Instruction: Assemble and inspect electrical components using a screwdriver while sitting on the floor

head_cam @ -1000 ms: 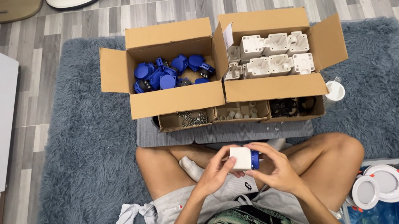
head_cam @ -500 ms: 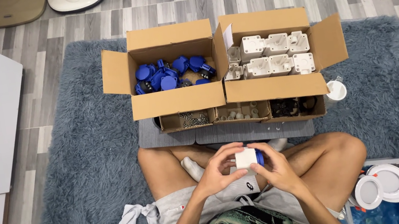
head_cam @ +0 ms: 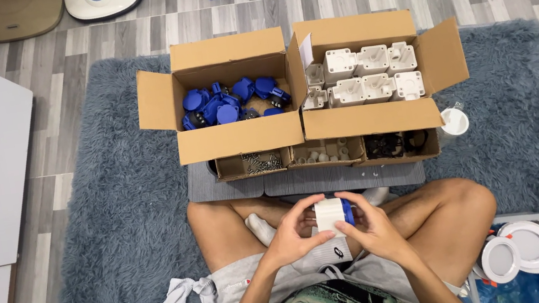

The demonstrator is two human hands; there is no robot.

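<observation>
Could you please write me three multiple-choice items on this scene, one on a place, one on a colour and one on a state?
1. Where do the blue caps lie?
A. in the left cardboard box
B. on the rug
C. in the plastic crate

2. What colour are the housings in the right cardboard box?
A. black
B. white
C. red

3. How is the white part with a blue cap held?
A. resting on the floor
B. by one hand only
C. between the left hand and the right hand

Answers: 1 A, the caps fill that box. 2 B, all look white. 3 C, fingers of both hands close around it above the lap.
</observation>
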